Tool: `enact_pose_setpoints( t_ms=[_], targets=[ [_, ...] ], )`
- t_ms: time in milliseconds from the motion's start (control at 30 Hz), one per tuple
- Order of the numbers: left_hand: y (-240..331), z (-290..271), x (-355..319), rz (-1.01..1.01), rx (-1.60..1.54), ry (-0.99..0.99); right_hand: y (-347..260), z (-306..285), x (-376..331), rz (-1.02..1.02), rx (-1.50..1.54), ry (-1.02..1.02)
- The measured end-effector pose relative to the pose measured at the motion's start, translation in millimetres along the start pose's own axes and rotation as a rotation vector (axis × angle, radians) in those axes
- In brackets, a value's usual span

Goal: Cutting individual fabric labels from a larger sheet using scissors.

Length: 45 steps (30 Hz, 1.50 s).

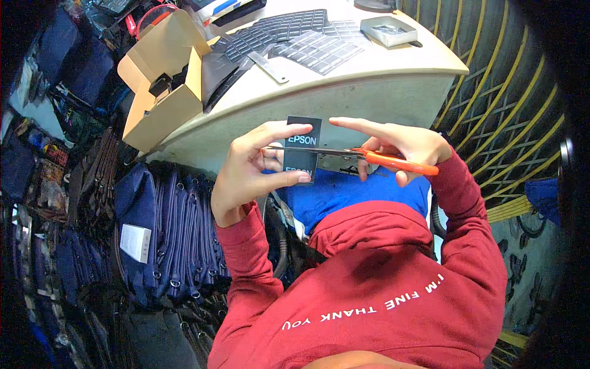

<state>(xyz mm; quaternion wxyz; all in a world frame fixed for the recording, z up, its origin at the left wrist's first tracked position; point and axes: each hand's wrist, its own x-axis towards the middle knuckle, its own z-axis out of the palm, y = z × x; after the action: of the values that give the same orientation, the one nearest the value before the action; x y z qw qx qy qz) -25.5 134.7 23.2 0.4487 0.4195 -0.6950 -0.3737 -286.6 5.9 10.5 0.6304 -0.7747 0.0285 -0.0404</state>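
My left hand (235, 165) grips a small black label strip (300, 158) with white lettering, index finger on its upper part and thumb along its lower part. From the right, orange-handled scissors (399, 163) lie across the strip between its two printed sections. Whether the blades have parted it there cannot be seen. My right hand (409, 140) is wrapped around the scissor handles, with the index finger stretched out toward the strip. The blade tips reach close to the fingers of my left hand.
A pale table (430, 58) stands ahead, bearing printed black label sheets (295, 24), a metal ruler (268, 66) and a shallow box (388, 32). An opened cardboard box (163, 107) sits at its left edge. Navy bags (178, 227) hang at left; a blue cloth (356, 190) covers my lap.
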Motion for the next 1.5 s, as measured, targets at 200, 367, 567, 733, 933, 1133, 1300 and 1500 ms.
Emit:
enact_pose_setpoints(
  t_ms=[200, 367, 567, 733, 933, 1133, 1300, 1500],
  targets=[
    [0.0, -1.8, 0.0, -0.013, 0.002, -0.002, 2.9, -0.8, 1.2, -0.024, 0.002, -0.010],
    [1.3, -0.5, -0.4, -0.009, 0.014, -0.005, 2.2, 0.3, -0.8, 0.005, 0.035, -0.009],
    [1.4, 0.1, -0.3, 0.006, 0.025, 0.006, -0.3, 3.1, 0.7, -0.009, 0.075, -0.014],
    [3.7, -0.2, -0.5, -0.021, 0.066, 0.008, -7.4, 2.8, -1.4, 0.054, 0.049, -0.026],
    [2.0, -2.1, 0.2, 0.010, 0.118, 0.002, -8.4, 4.8, 1.0, 0.081, 0.081, -0.005],
    [2.5, -0.5, -0.5, 0.024, 0.122, 0.000, -8.0, 6.3, 1.0, 0.117, 0.115, 0.023],
    [1.8, -2.1, 0.2, 0.055, 0.131, -0.021, -2.7, 5.8, 1.4, 0.100, 0.126, 0.025],
    [2.5, -2.9, 0.0, 0.062, 0.234, -0.019, -5.0, 2.7, -1.5, 0.023, 0.053, -0.045]
  ],
)
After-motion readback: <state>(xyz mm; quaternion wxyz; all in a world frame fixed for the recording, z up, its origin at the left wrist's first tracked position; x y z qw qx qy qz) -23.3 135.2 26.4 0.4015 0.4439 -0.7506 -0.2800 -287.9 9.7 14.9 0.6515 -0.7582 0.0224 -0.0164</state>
